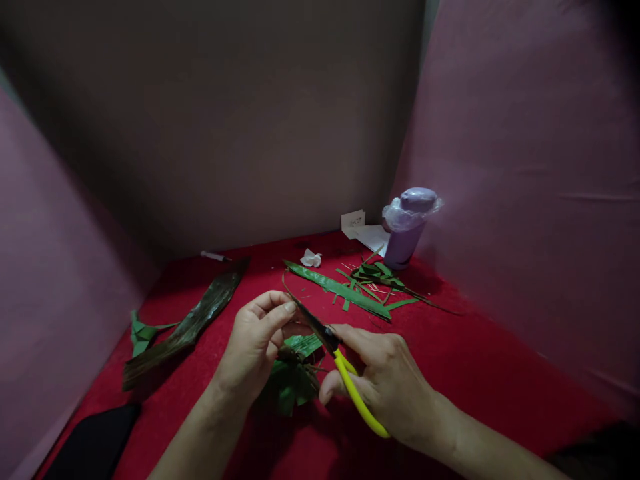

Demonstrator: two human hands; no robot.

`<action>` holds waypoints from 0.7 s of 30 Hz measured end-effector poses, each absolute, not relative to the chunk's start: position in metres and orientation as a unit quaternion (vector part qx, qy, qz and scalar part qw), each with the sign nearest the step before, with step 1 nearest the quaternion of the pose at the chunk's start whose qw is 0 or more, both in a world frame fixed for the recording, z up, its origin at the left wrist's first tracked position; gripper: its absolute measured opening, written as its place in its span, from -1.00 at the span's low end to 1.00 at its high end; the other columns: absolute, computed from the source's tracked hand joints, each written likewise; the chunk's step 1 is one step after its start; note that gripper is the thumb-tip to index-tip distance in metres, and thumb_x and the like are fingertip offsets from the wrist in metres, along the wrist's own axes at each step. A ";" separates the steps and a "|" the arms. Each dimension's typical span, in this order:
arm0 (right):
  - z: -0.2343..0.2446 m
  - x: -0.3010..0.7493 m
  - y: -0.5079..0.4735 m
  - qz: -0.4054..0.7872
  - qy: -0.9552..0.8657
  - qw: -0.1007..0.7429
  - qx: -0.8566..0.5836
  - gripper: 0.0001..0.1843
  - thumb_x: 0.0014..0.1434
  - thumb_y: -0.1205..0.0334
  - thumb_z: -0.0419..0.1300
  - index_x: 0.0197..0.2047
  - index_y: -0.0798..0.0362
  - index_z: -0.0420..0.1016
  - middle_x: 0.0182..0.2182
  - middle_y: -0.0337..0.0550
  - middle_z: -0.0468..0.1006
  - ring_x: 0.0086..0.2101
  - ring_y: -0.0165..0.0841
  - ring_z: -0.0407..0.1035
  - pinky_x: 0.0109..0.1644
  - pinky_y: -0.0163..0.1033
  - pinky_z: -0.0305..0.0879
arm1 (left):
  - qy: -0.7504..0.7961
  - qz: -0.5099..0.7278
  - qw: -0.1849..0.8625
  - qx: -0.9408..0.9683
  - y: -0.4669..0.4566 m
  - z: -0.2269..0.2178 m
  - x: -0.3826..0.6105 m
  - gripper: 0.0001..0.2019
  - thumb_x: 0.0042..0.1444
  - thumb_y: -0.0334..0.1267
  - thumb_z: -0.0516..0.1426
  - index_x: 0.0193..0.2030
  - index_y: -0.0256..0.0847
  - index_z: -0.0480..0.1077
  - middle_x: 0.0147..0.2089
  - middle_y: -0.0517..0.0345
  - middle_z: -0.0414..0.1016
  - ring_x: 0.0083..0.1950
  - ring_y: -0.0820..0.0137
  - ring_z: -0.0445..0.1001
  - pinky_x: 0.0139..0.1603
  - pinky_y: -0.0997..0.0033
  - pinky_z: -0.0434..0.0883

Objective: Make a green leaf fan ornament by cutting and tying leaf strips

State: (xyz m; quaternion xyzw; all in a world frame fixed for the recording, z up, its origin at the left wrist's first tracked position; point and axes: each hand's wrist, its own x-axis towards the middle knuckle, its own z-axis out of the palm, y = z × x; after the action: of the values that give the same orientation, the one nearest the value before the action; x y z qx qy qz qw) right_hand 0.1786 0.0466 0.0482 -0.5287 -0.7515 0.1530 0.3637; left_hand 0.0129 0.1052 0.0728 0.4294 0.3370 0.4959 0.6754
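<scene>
My right hand (385,383) grips a pair of scissors (357,393) with yellow handles and dark blades, which point up and left toward my other hand. My left hand (257,340) is closed in a pinch at the blades, on a thin brown leaf strip (286,283) whose curled end sticks up past the fingers. How far the strip runs between the blades is hard to make out. Below and between both hands is a bundle of folded green leaf (293,387), with thin brown strands at its side; the left fingers partly hide it.
On the red cloth (465,373) lie a long green leaf strip (340,290), leaf scraps with thin sticks (375,277), crumpled white tissue (311,258), a wide dark leaf (190,327), a folded leaf piece (143,333) and a black object (95,440). A purple container (403,243) stands back right.
</scene>
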 end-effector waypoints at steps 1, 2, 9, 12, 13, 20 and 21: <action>0.048 0.179 0.047 0.159 -0.751 0.363 -0.529 -0.65 -0.03 -0.09 0.27 -0.32 0.01 0.42 -0.56 -0.33 0.47 -0.58 -0.46 0.23 -0.47 -0.36 0.04 | 0.337 0.496 0.675 0.429 0.105 0.073 0.013 -0.91 -0.06 -0.39 0.20 -0.46 -0.30 0.35 -0.48 0.13 0.47 -0.45 0.43 0.45 -0.35 0.38 0.45; 0.047 0.179 0.048 0.165 -0.751 0.360 -0.529 -0.66 -0.01 -0.08 0.26 -0.33 0.02 0.41 -0.56 -0.32 0.48 -0.58 -0.46 0.23 -0.46 -0.36 0.05 | 0.336 0.498 0.675 0.429 0.105 0.073 0.013 -0.91 -0.06 -0.39 0.20 -0.47 -0.30 0.35 -0.48 0.12 0.47 -0.45 0.44 0.45 -0.35 0.39 0.45; 0.043 0.178 0.047 0.198 -0.747 0.360 -0.522 -0.78 0.11 0.05 0.18 -0.33 0.04 0.39 -0.53 -0.28 0.55 -0.58 -0.46 0.27 -0.43 -0.36 0.10 | 0.330 0.494 0.680 0.429 0.107 0.072 0.014 -0.92 -0.03 -0.39 0.19 -0.46 -0.30 0.35 -0.46 0.13 0.47 -0.41 0.42 0.47 -0.32 0.36 0.46; 0.042 0.177 0.047 0.202 -0.744 0.367 -0.521 -0.81 0.09 0.08 0.21 -0.32 0.03 0.41 -0.53 -0.30 0.54 -0.58 -0.46 0.28 -0.45 -0.36 0.10 | 0.340 0.500 0.674 0.424 0.107 0.073 0.014 -0.93 -0.05 -0.39 0.20 -0.40 -0.30 0.38 -0.44 0.14 0.48 -0.41 0.43 0.47 -0.35 0.39 0.46; 0.042 0.177 0.047 0.201 -0.742 0.368 -0.522 -0.80 0.09 0.08 0.22 -0.33 0.03 0.41 -0.54 -0.30 0.54 -0.58 -0.46 0.28 -0.45 -0.36 0.10 | 0.345 0.506 0.669 0.422 0.107 0.073 0.014 -0.91 -0.06 -0.40 0.21 -0.37 -0.30 0.39 -0.43 0.14 0.47 -0.42 0.44 0.47 -0.37 0.40 0.46; 0.043 0.175 0.048 0.188 -0.740 0.373 -0.526 -0.71 0.04 -0.02 0.24 -0.33 0.04 0.42 -0.57 -0.32 0.50 -0.60 -0.47 0.25 -0.47 -0.36 0.09 | 0.383 0.536 0.617 0.431 0.109 0.069 0.012 -0.90 -0.11 -0.38 0.26 -0.46 -0.29 0.40 -0.51 0.22 0.45 -0.48 0.47 0.43 -0.55 0.48 0.45; 0.043 0.176 0.048 0.185 -0.741 0.373 -0.527 -0.71 0.04 -0.03 0.24 -0.34 0.03 0.42 -0.57 -0.32 0.49 -0.60 -0.47 0.25 -0.47 -0.36 0.08 | 0.388 0.536 0.612 0.433 0.108 0.069 0.012 -0.90 -0.12 -0.37 0.26 -0.47 -0.29 0.40 -0.52 0.22 0.45 -0.49 0.47 0.43 -0.56 0.49 0.45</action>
State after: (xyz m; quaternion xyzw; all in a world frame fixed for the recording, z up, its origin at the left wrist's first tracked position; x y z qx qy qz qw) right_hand 0.1755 0.0482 0.0427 -0.5268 -0.7409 0.1846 0.3733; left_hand 0.0118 0.1083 0.0691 0.4330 0.3884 0.5359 0.6119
